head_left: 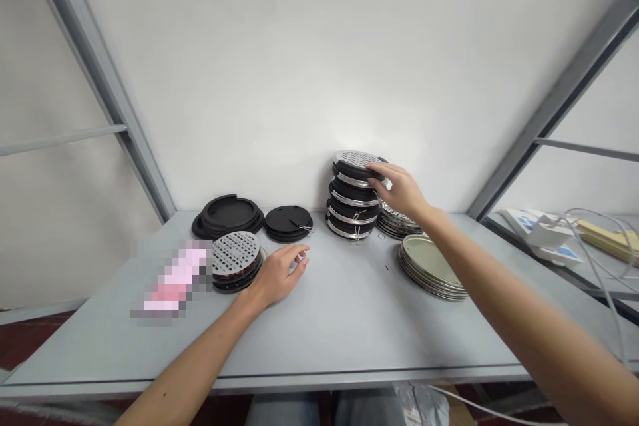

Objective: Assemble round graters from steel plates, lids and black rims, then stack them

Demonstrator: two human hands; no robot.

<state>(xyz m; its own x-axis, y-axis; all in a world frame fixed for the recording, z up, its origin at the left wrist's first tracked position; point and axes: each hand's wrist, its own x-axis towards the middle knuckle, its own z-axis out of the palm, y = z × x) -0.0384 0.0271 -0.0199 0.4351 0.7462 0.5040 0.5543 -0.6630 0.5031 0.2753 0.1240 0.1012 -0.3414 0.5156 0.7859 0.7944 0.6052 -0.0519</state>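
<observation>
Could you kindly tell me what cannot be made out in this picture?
In the head view:
Pink patch: pixelation hides what it is.
Low dark stack at the back: the tall stack and right hand cover part of it.
Green plates: the right forearm covers their right edge.
Red speck: too small to identify.
Legs: cut off by the bottom edge.

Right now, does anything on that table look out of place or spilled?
A tiny red bit lies loose on the tabletop, just left of the green discs; it looks like a stray scrap, though it's too small to identify. A small wire piece also lies loose beside the tall stack. I see no spill.
</observation>
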